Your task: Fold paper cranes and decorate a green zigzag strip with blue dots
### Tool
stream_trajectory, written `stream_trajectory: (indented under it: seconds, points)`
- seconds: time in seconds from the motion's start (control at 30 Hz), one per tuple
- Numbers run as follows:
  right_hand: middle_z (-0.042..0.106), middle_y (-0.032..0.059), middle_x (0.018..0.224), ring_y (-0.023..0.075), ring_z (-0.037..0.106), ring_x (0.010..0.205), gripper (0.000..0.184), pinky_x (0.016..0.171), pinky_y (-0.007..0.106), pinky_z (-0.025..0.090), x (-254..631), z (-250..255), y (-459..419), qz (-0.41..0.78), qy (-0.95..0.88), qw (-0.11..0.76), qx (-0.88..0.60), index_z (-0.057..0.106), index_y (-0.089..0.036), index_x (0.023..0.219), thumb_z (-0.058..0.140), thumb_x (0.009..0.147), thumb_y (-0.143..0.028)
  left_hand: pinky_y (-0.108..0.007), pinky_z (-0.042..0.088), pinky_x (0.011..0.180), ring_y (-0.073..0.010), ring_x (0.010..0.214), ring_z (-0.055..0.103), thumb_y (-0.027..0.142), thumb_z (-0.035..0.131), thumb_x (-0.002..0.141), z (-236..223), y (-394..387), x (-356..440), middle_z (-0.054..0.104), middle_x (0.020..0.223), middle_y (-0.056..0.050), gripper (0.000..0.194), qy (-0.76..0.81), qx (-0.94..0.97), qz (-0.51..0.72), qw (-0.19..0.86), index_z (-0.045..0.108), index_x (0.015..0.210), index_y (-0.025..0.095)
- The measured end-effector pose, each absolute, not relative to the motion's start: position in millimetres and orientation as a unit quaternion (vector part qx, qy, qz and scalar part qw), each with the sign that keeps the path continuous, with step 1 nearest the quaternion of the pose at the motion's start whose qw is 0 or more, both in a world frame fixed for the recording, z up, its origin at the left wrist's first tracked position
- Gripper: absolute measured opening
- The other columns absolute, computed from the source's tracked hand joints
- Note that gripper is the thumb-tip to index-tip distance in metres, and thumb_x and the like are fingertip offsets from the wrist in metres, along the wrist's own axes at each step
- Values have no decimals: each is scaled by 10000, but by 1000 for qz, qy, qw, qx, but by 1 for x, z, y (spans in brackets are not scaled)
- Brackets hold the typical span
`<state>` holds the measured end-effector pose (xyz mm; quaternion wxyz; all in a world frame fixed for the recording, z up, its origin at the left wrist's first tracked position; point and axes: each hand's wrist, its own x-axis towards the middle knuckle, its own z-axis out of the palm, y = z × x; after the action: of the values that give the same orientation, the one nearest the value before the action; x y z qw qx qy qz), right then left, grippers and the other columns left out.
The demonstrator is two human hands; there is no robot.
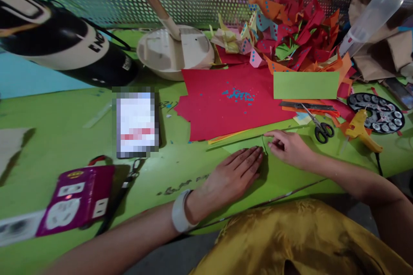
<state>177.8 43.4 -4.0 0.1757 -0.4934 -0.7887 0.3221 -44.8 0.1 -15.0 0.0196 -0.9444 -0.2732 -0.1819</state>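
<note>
My left hand (237, 167) lies flat on the green table with its fingers stretched out, over the lower part of a green paper piece (237, 146). The paper is close in colour to the table, so its outline is hard to follow. My right hand (287, 148) is just to the right, with fingers curled and thumb and index finger at the paper's right edge. Beyond the hands is a red paper sheet (213, 113) with small blue paper dots (240, 95) scattered on it. Black-handled scissors (319, 128) lie right of my right hand.
A yellow glue gun (363, 131) and a black round tray (390, 111) lie at the right. Behind are a light green card (306, 85) and a pile of coloured paper pieces (300, 29). Leftward are a phone (137, 124), a purple box (77, 199), a fan (176, 51) and a dark bottle (71, 42).
</note>
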Motion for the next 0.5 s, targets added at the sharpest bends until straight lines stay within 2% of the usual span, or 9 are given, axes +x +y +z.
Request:
stream_trajectory:
  seconds: [0.17, 0.3, 0.4, 0.5]
  points:
    - [721, 45, 830, 118, 599, 626, 299, 625, 229, 458, 180, -7, 43, 302, -805, 179, -478, 669, -159, 1135, 516, 879, -180, -429, 531, 1003, -283, 1179, 649, 292, 509, 994, -15, 2, -43, 669, 1290, -181, 381, -281, -940, -191, 10, 587, 1265, 36]
    - [736, 71, 928, 140, 651, 752, 266, 689, 240, 480, 182, -10, 38, 243, -846, 168, -444, 688, -170, 1096, 499, 908, -182, -424, 523, 1022, -284, 1236, 614, 325, 496, 999, -17, 3, -44, 640, 1329, -189, 429, -285, -941, -181, -2, 550, 1326, 52]
    - [723, 75, 943, 161, 656, 822, 264, 702, 259, 477, 181, -4, 31, 161, -874, 121, -441, 697, -182, 1077, 465, 955, -211, -430, 501, 1054, -288, 1278, 581, 367, 491, 1000, -19, 3, -45, 622, 1352, -192, 502, -286, -942, -175, -7, 490, 1392, 53]
    - [701, 86, 959, 184, 645, 872, 300, 666, 275, 466, 180, 12, 24, 92, -891, 27, -443, 686, -186, 1126, 423, 997, -252, -437, 477, 1079, -287, 1303, 558, 391, 473, 1004, -20, 3, -45, 593, 1386, -195, 557, -287, -942, -173, -20, 425, 1450, 59]
